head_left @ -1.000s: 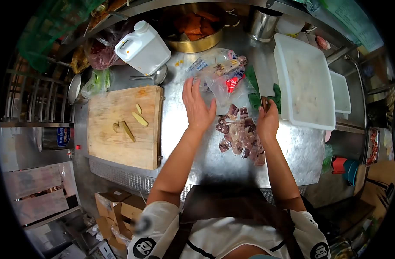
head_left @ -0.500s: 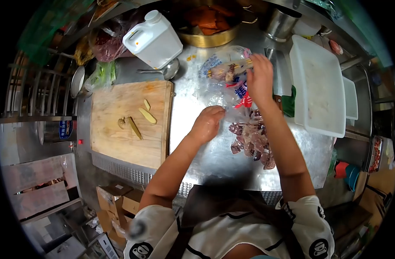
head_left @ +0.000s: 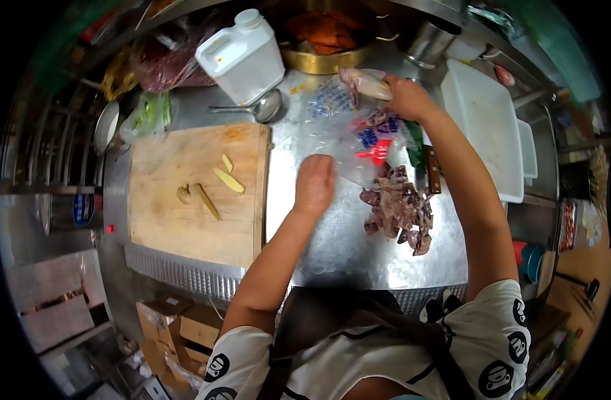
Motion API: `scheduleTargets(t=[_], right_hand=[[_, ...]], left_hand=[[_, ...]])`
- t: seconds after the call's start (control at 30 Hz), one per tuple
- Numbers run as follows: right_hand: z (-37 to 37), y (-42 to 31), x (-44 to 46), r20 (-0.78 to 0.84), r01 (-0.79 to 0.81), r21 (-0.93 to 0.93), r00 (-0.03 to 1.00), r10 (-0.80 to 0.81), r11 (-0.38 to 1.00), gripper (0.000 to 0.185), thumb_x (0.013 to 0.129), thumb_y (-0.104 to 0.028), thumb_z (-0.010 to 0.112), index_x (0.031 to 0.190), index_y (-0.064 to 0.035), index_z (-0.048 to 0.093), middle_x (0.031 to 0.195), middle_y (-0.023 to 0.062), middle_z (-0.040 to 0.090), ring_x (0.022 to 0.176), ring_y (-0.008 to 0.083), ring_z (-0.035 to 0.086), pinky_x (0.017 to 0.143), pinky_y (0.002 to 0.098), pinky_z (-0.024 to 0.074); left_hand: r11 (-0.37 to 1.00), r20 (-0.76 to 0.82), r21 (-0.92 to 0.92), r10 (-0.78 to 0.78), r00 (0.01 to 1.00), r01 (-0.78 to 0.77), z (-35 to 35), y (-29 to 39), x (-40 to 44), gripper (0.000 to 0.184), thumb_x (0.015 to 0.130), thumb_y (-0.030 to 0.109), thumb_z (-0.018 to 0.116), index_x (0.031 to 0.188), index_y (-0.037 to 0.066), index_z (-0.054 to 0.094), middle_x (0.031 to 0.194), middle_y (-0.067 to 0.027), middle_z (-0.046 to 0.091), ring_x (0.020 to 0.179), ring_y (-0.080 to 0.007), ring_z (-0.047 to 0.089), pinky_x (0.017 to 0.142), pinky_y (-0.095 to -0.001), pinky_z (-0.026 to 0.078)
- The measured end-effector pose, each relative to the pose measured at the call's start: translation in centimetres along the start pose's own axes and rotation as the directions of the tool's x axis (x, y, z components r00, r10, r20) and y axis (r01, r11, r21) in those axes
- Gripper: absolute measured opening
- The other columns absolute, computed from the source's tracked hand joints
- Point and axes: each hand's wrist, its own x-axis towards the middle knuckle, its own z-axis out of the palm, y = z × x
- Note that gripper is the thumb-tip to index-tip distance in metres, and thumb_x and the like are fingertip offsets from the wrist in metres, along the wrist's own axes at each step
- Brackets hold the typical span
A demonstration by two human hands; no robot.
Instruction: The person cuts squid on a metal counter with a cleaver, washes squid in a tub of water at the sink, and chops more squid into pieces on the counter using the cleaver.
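My right hand [head_left: 410,100] is closed around a pale, pinkish piece of raw meat [head_left: 369,85], lifted above the far end of a clear plastic bag [head_left: 332,103]. I cannot make out its exact kind. My left hand [head_left: 315,181] has curled fingers at the bag's left edge, pinching the plastic. Red and blue print shows on the crumpled bag, which lies on the steel table [head_left: 332,240]. A heap of dark red raw meat pieces [head_left: 400,213] sits just below it. Between the heap and my right forearm lies a knife with a brown wooden handle [head_left: 433,175].
At left is a wooden cutting board [head_left: 165,230] with ginger pieces [head_left: 229,180]. Behind it stand a white jug [head_left: 245,60] and a metal ladle [head_left: 265,107]. A brass-coloured pot [head_left: 325,63] is at the back. A white plastic tub [head_left: 482,127] stands right.
My right hand has moved up, and the pale meat piece it holds is now raised clear of the bag. The left hand has shifted slightly left. The knife handle has come into fuller view.
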Motion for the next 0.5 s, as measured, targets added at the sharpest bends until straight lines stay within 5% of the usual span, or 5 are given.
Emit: scheduleTargets(t=[0.03,0.1,0.17,0.23,0.5], right_hand=[[-1.4,0.6,-0.9,-0.011,-0.026,-0.013,1.000,0.026,1.000,0.044,0.071,-0.021,0.076,0.106,-0.0023,0.057,0.089,0.0184,0.068,0.073,0.0311,0.067,0.066,0.0421,0.0529],[-4.6,1.6,-3.1,0.290,-0.331,0.595,0.938,0.188,0.733,0.054,0.068,-0.023,0.081,0.111,-0.0016,0.056,0.081,0.0120,0.066,0.058,0.0183,0.059,0.051,0.0337,0.0477],[-6.6,1.5,-6.8,0.267,-0.364,0.750,0.931,0.249,0.553,0.051,0.075,-0.020,0.076,0.117,-0.0012,0.055,0.072,0.0037,0.057,0.051,0.0097,0.046,0.043,0.0259,0.0382],[-7.9,1.3,-10.5,0.328,-0.368,0.921,0.910,0.254,0.126,0.050,0.080,-0.018,0.072,0.123,-0.0004,0.052,0.067,-0.0001,0.051,0.050,0.0104,0.044,0.043,0.0249,0.0371],[-8.9,2.5,-27.5,0.107,-0.066,0.993,0.847,0.520,-0.095,0.073,0.078,-0.021,0.069,0.138,0.0029,0.034,0.093,0.0099,0.054,0.059,0.0141,0.052,0.046,0.0238,0.0411]], left_hand=[[0.994,-0.033,-0.066,-0.086,0.996,0.084,-0.6,-0.1,0.2,0.010,0.083,0.002,0.057,0.093,0.002,0.057,0.090,-0.0188,0.059,0.088,-0.0389,0.055,0.079,-0.0455,0.045],[0.888,-0.068,-0.350,-0.341,0.938,0.297,-0.5,-1.4,0.5,0.011,0.090,0.003,0.053,0.101,0.002,0.053,0.101,-0.0165,0.063,0.094,-0.0303,0.061,0.084,-0.0355,0.047],[0.870,-0.204,-0.467,-0.283,0.937,0.161,-1.7,-1.5,2.1,0.009,0.093,0.004,0.051,0.103,0.003,0.050,0.094,-0.0072,0.058,0.090,-0.0161,0.055,0.082,-0.0270,0.044],[0.737,-0.183,-0.671,-0.269,0.945,0.080,-2.3,-1.5,3.8,0.009,0.095,0.004,0.048,0.104,0.004,0.048,0.093,-0.0030,0.054,0.087,-0.0111,0.051,0.080,-0.0238,0.043],[0.530,-0.302,-0.846,-0.396,0.867,-0.052,-1.7,2.5,8.6,0.012,0.096,0.003,0.047,0.107,0.006,0.046,0.099,-0.0036,0.052,0.089,-0.0080,0.050,0.080,-0.0214,0.041]])
